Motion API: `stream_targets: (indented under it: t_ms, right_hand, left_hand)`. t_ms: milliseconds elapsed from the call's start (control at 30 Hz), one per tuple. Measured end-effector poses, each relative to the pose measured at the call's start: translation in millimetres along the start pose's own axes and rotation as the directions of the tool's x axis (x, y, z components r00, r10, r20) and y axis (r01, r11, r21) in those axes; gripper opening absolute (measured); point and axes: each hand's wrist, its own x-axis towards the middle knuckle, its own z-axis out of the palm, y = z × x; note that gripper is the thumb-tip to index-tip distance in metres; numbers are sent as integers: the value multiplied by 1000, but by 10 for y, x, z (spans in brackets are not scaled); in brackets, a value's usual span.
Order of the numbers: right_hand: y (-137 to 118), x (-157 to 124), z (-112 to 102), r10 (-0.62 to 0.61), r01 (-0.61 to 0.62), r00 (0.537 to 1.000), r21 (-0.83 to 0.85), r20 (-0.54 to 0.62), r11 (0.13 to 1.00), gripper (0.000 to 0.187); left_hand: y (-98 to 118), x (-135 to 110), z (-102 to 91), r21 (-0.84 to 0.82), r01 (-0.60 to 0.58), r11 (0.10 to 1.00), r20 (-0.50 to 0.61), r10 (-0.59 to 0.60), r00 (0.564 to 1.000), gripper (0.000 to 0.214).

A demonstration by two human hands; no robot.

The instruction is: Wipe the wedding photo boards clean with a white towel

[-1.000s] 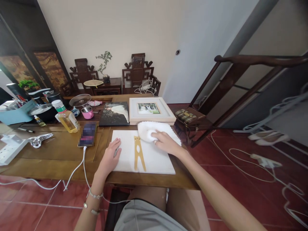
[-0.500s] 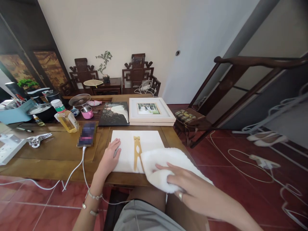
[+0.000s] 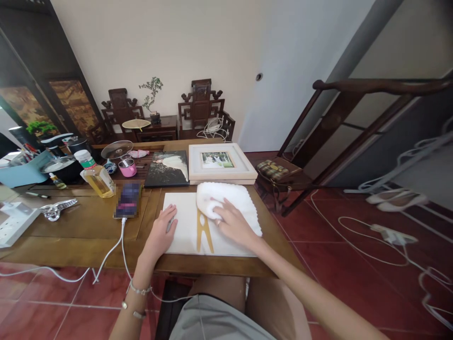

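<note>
A white board [image 3: 182, 205] with a yellow-brown long-legged figure [image 3: 203, 233] on it lies flat near the table's front edge. My left hand [image 3: 166, 229] rests on the board's left edge, fingers stretched out. In my right hand [image 3: 230, 221] is a bunched white cloth [image 3: 237, 193], pressed against the board's upper right. The cloth hides the top of the figure and spreads past the board's far edge, close to the white picture frame [image 3: 221, 177].
Behind the board lies a dark picture [image 3: 166, 170]. To the left are a phone [image 3: 128, 200] on a cable, a bottle of yellow liquid [image 3: 95, 174], a pink cup [image 3: 128, 167] and a power strip [image 3: 14, 222]. A bag [image 3: 278, 172] sits on the chair at right.
My right hand has carried the white cloth away from the table's front edge, up and left over the figure's upper part. My left hand has stayed in place.
</note>
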Motion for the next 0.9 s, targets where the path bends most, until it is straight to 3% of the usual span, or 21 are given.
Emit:
stream_targets:
  t_ms: [133,233,333,433,600,733,900]
  right_hand:
    - [-326,-454,-54,-176,174,980,27,95,984,31]
    - [-549,-753,-163,-240,228,955,87,176,970,34]
    - [-665,-869,-234,-278,252,933,137,229,958,36]
    - [-609,-750,-217,-248,223,943,132,221,966,36]
    - [-275,-201,-75,-209,203,969,61,132,977,33]
    - [-132,157,2,-222,220,966,33,131,975,32]
    - [-328,38,0,-199,203,966,-9,162,979,34]
  left_hand:
    - [9,3,5,-9,-3,1000,-4,3,1000,39]
    - [13,4,6,-1,-7,1000,0,7,1000,39]
    - [11,4,5,7,-9,1000,-2,9,1000,40]
    - [2,5,6,4,-13,1000,-7,13,1000,39]
    - [-12,7,11,-7,-11,1000,-8,11,1000,39]
    - [-11,5,6,-20,-11,1000,-14,10,1000,38]
    - [5,4,-4,-14,-12,1000,-8,12,1000,39]
